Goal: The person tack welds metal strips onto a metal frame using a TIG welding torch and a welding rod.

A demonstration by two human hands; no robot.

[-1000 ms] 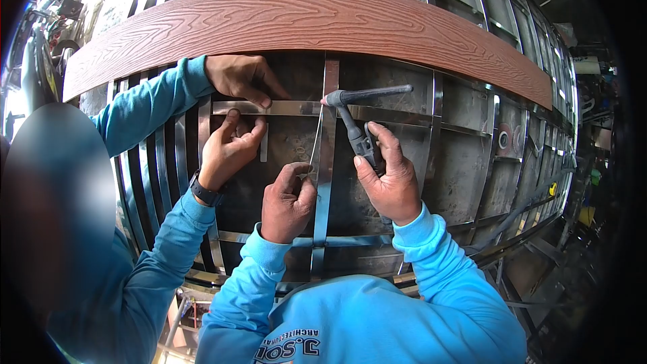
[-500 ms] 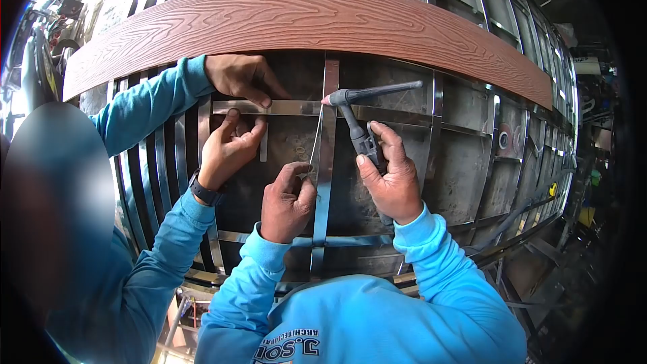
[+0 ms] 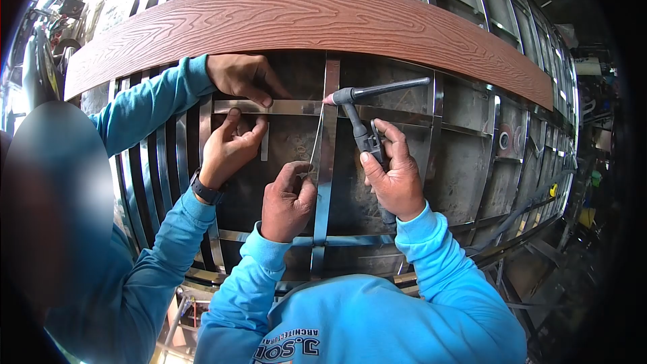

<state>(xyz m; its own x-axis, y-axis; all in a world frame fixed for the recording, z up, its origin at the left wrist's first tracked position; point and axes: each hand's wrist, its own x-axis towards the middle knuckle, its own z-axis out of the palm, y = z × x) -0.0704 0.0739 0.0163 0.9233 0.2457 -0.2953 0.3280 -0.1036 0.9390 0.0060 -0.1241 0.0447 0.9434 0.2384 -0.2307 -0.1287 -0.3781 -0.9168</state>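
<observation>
My right hand (image 3: 396, 175) grips the black handle of a welding torch (image 3: 357, 118). The torch's pink nozzle rests at the crossing of a horizontal metal bar (image 3: 293, 107) and a vertical metal bar (image 3: 326, 155). Pinched in my left hand (image 3: 290, 201) is a thin metal rod (image 3: 316, 140), its upper end reaching up close to the nozzle. Left of the crossing, a co-worker's two hands hold the horizontal bar, one from above (image 3: 246, 77) and one from below (image 3: 232, 148).
A long reddish wood-grain plank (image 3: 303, 17) lies across the metal frame beyond the hands. The co-worker, in a teal sleeve (image 3: 158, 249), leans in at the left. A round disc (image 3: 504, 139) lies within the frame at the right, and a dark cable (image 3: 505, 222) runs at lower right.
My right hand and the torch handle have shifted slightly right, and the torch's long back end has moved a little right and up. My left hand and the co-worker's hands look almost unmoved.
</observation>
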